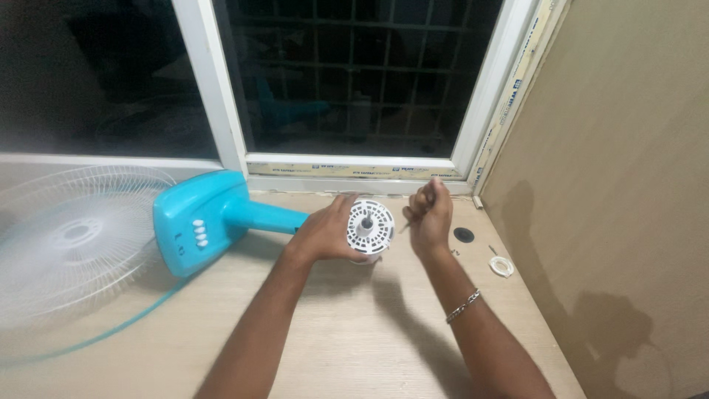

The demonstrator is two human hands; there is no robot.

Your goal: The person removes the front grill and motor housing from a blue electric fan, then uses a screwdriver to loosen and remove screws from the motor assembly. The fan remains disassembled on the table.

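A turquoise fan stand [203,222] lies on its side on the light wooden table [347,340], its base toward the left. My left hand [325,233] grips the white round motor housing [371,226] at the stand's right end, its vented face and central shaft turned toward me. My right hand [430,214] is closed in a fist just right of the housing, holding a thin tool whose tip points at the housing. A silver bracelet [463,306] is on my right wrist.
A white wire fan grille [66,244] lies at the left edge. A small white cap [501,266], a black round hole [464,235] and a small screw [455,253] are on the table at right. A window frame [354,174] runs behind and a beige wall [620,185] rises at right.
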